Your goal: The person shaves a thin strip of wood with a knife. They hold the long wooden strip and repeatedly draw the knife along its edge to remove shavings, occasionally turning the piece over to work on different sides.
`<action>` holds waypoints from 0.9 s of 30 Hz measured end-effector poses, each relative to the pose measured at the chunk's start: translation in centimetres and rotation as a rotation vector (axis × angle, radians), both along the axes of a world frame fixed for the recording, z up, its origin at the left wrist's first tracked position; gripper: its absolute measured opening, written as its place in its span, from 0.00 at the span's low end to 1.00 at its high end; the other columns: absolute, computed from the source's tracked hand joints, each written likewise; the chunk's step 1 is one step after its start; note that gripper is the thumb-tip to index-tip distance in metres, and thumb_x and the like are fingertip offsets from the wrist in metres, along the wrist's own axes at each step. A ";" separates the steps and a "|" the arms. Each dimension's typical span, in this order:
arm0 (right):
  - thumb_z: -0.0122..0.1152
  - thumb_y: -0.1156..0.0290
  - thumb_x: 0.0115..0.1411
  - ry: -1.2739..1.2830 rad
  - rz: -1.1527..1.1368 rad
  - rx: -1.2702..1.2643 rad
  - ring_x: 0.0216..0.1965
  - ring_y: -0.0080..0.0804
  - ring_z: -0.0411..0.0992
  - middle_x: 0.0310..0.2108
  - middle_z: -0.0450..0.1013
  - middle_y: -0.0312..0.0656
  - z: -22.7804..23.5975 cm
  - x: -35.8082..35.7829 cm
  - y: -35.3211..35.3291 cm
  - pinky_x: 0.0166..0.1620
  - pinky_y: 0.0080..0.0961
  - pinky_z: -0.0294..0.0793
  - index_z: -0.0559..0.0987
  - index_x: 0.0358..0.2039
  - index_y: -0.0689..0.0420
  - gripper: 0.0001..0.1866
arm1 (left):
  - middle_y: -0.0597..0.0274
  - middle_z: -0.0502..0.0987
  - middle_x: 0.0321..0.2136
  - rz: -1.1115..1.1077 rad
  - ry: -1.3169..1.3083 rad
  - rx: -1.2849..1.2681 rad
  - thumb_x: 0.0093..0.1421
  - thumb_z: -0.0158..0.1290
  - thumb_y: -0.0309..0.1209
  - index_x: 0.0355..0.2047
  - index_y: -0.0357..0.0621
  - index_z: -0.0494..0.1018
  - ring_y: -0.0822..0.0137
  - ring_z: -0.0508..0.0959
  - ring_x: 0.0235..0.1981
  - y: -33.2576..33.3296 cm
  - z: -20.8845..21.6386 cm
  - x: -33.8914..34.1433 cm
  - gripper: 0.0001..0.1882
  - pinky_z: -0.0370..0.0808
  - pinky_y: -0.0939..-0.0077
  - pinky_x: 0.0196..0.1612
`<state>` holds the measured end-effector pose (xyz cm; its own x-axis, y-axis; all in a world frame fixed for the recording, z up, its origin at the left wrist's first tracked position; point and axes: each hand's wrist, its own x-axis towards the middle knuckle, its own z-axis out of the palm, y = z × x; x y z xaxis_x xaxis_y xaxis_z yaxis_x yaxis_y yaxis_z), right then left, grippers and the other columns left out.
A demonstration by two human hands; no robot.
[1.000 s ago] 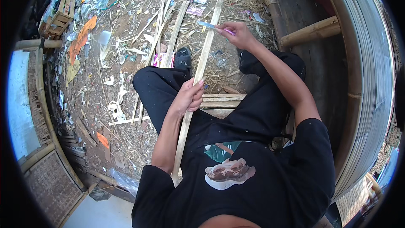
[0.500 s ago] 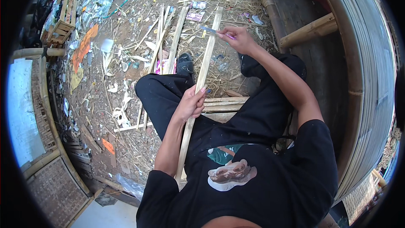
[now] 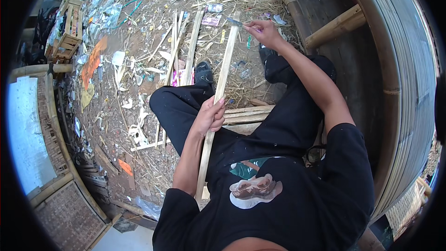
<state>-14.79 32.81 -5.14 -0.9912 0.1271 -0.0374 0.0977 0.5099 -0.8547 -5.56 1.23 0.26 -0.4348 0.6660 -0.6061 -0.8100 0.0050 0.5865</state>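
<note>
Littered ground [image 3: 139, 49] opened toward ten o'clock, bamboo [image 3: 409, 74] bounding three; left fingers [image 3: 216, 117] curled round a strip [image 3: 224, 67], right fingers [image 3: 253, 27] pinched a knife [image 3: 231, 20].

Left grip [image 3: 209, 117] fist-like, right grip [image 3: 263, 33] pinched and farther forward

A gap runs between the wooden strip [image 3: 224, 73] and right forearm [image 3: 307, 72]; a bamboo pole [image 3: 335, 26] blocks farther right.

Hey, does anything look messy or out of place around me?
Yes, the ground looks littered: pale scraps and a ragged orange sheet lie strewn haphazardly left of your left leg, apparently discarded. The long pale strip in your left hand shows no obvious damage.
</note>
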 end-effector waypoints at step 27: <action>0.60 0.49 0.61 -0.547 -0.031 -0.816 0.10 0.09 0.48 0.14 0.58 0.25 1.4 3.2 -8.6 0.14 0.13 0.44 0.72 0.36 0.56 0.21 | 0.75 0.54 0.12 -0.015 0.145 -0.144 0.70 0.43 0.42 0.31 0.48 0.61 0.82 0.50 0.07 2.8 -2.2 -1.1 0.14 0.47 0.84 0.09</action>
<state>-11.54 24.23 -3.71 -0.8075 -0.1165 -0.5782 0.5885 -0.2263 -0.7762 -6.70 4.06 -1.90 -0.5155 0.5843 -0.6268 -0.7160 0.1082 0.6897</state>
